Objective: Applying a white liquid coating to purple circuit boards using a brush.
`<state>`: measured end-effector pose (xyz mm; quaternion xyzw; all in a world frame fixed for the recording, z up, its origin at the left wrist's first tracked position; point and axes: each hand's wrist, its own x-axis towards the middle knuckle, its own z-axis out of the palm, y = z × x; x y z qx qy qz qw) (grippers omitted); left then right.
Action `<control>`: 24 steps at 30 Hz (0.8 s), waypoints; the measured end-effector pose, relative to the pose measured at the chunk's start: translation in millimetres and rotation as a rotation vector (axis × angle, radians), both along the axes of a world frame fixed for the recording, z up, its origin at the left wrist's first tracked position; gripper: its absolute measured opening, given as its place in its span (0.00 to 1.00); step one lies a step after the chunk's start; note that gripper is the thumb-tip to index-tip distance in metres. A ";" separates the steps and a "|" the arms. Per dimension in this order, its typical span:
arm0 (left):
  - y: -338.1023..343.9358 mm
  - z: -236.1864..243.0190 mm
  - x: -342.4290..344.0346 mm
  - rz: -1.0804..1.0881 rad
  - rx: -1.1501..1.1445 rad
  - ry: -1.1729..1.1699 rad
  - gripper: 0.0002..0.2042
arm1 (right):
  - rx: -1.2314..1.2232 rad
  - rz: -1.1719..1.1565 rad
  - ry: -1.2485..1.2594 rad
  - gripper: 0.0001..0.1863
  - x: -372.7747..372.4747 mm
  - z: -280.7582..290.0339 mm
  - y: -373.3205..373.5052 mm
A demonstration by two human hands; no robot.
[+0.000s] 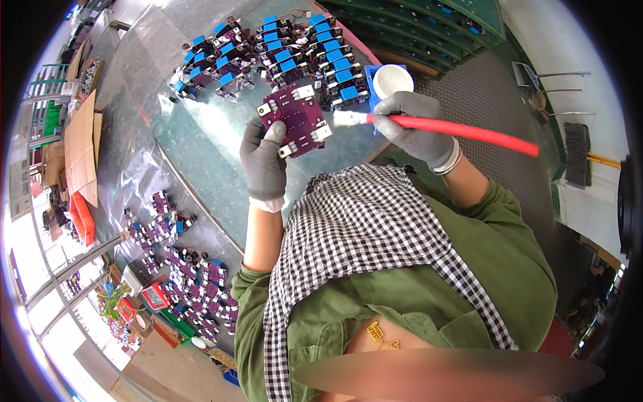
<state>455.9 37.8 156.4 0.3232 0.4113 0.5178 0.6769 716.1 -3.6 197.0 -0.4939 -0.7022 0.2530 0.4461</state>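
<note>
My left hand, in a grey glove, is closed on a purple circuit board, its thumb lying over the face. White metal-like terminals sit near the board's corners. In my gloved right hand is a brush with a long red handle. Its pale bristles point left, close to the board's right edge; I cannot tell whether they touch it. Just beyond my right hand stands a white cup, beside or in a blue tray.
Rows of boards with blue components fill the far side of the green table. Many more purple boards lie at the lower left. A green shelf rack stands far right. Flattened cardboard leans at left.
</note>
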 end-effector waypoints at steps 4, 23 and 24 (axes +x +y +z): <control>1.0 -10.2 -4.2 -0.015 -0.029 -0.065 0.21 | 0.097 -0.229 -0.167 0.02 47.9 -27.0 15.4; 18.7 -34.7 23.3 -0.044 0.005 -0.663 0.32 | 0.096 -0.271 0.069 0.07 -0.4 -16.7 7.6; 19.6 -32.1 22.1 -0.046 0.007 -0.660 0.32 | 0.055 -0.221 0.129 0.08 -11.6 -10.7 6.7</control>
